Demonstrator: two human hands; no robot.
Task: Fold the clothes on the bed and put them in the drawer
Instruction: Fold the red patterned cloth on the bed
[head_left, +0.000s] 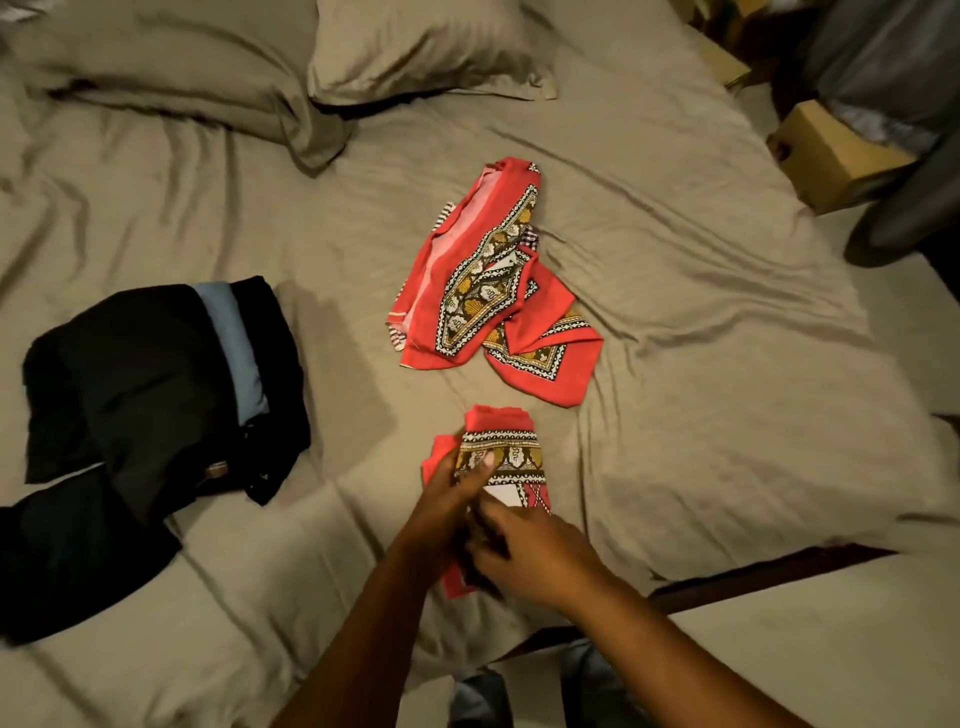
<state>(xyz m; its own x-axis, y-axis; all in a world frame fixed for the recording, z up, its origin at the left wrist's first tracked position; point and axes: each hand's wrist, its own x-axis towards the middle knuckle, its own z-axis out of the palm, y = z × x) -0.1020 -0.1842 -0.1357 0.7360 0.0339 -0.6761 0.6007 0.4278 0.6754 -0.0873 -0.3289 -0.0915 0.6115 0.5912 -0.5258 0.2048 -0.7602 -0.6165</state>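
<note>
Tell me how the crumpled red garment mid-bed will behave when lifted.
The red garment probably flops and unfurls: it lies in loose, overlapping folds. Likely light, as its thin edges lie flat on the sheet.

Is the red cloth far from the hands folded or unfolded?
Unfolded. The far red cloth lies crumpled, with corners sticking out unevenly on the sheet.

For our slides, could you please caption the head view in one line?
Left hand and right hand fold a red patterned garment on the bed, near dark clothes.
</note>
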